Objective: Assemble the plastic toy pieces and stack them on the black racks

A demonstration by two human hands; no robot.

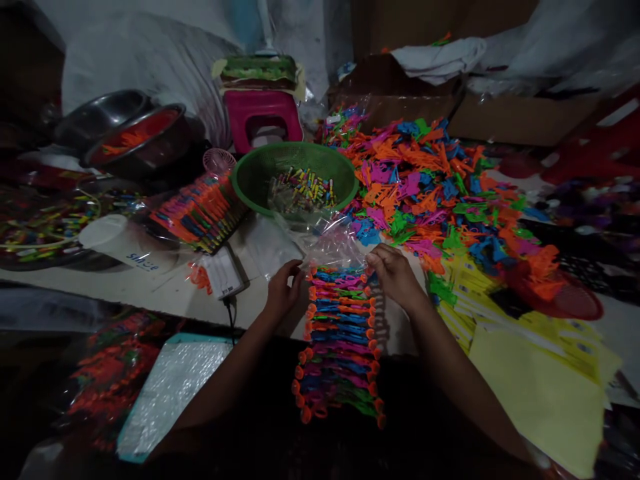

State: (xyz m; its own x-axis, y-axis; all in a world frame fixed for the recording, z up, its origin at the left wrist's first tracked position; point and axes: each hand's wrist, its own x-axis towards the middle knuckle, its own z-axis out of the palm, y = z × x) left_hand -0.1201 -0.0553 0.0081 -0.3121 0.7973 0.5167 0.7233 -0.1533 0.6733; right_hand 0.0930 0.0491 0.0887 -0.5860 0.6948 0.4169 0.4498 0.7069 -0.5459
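Observation:
Between my two hands hangs a stacked row of colourful plastic pieces with orange round ends along both sides. Its lower end reaches past the table's front edge. Clear plastic bag film spreads at the top of the row, crumpled and shiny. My left hand is closed at the film's left edge, fingers bent. On the opposite edge, my right hand pinches the film near the top corner of the row. How far the film covers the row is hard to see in the dim light.
A green basket with small coloured tubes stands behind. Right of it lies a big heap of plastic pieces, with yellow cards in front. To the left are a bagged row, a white box with a cable and metal bowls.

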